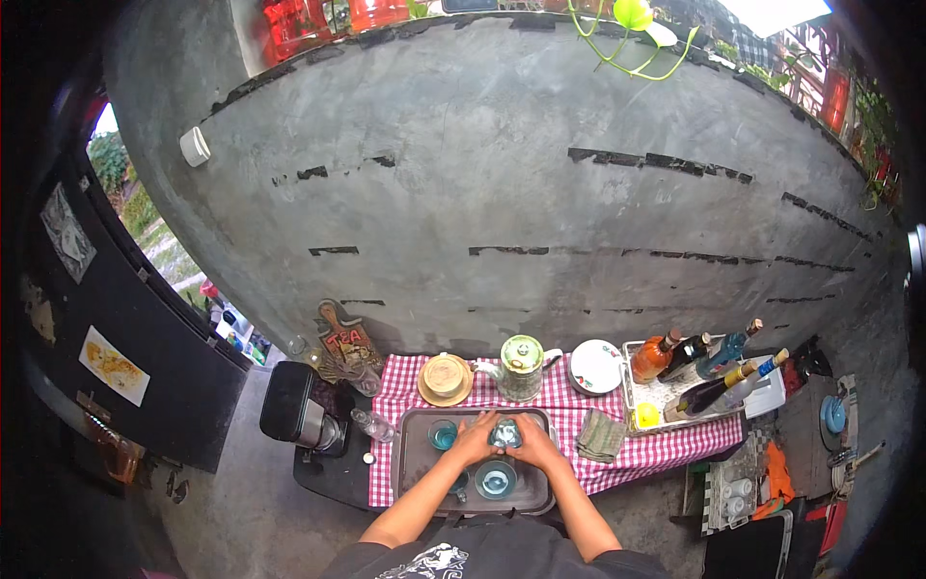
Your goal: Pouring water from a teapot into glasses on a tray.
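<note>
Over a dark serving tray (427, 485), my left hand (474, 440) and my right hand (530, 443) are closed around the two sides of a blue-tinted glass cup (505, 433). A second blue glass cup (442, 434) stands at the tray's upper left. Nearer my body, a blue glass cup on a saucer (495, 480) rests on the tray. Another small glass piece (459, 485) lies partly hidden under my left forearm. Behind the tray stands a teapot with a green lid (522, 354), its spout to the left.
A woven lidded container (444, 376), white plates (595, 367) and a folded green cloth (602, 436) lie on the checkered tablecloth (571, 412). At the right, a basket (684, 427) holds several bottles. A coffee machine (293, 405) and a clear glass bottle (374, 425) stand left.
</note>
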`<control>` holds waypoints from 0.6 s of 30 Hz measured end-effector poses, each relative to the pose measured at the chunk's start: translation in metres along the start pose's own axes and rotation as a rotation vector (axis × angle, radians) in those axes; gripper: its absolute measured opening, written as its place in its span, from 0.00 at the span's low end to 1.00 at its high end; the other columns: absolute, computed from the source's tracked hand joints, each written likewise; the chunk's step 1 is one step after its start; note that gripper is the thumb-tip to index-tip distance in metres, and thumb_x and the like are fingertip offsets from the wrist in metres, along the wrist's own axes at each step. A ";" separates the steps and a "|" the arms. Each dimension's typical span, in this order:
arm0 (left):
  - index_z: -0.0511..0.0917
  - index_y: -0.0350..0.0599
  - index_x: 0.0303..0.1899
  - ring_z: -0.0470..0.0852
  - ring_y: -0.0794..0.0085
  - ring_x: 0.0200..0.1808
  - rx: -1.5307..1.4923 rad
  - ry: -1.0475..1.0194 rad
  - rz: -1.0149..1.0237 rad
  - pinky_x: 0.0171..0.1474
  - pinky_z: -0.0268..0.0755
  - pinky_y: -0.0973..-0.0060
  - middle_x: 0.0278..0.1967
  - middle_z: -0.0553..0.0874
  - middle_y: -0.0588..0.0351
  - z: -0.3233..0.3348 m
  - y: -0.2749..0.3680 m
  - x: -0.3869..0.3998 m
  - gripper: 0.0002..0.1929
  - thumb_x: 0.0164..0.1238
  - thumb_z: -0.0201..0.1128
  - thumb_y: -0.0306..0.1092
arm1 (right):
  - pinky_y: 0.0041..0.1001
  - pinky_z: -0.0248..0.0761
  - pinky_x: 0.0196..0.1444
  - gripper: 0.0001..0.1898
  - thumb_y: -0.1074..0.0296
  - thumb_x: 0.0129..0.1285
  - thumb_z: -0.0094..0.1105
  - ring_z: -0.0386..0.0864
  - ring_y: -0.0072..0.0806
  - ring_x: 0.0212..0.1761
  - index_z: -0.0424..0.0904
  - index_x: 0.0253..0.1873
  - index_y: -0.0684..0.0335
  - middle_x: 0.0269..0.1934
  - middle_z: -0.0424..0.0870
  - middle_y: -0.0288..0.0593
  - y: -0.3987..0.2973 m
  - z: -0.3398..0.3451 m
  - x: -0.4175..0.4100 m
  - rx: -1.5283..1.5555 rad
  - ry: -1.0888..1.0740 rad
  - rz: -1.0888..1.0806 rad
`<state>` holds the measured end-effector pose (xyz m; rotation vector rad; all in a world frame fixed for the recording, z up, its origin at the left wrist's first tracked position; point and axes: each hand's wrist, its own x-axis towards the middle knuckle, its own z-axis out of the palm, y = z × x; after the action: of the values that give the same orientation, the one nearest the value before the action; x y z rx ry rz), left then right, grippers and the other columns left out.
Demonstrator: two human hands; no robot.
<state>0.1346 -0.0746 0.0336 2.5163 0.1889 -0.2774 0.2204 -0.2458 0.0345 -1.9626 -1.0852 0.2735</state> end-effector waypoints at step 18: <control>0.61 0.49 0.70 0.56 0.58 0.75 0.071 0.040 0.042 0.70 0.27 0.33 0.70 0.67 0.55 -0.003 -0.006 -0.001 0.48 0.46 0.76 0.48 | 0.39 0.68 0.58 0.33 0.65 0.43 0.72 0.74 0.49 0.54 0.73 0.58 0.65 0.49 0.77 0.53 -0.020 -0.006 0.006 -0.065 -0.002 0.046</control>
<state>0.1331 -0.0683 0.0326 2.5942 0.1445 -0.2209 0.2155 -0.2394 0.0549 -2.0478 -1.0636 0.2680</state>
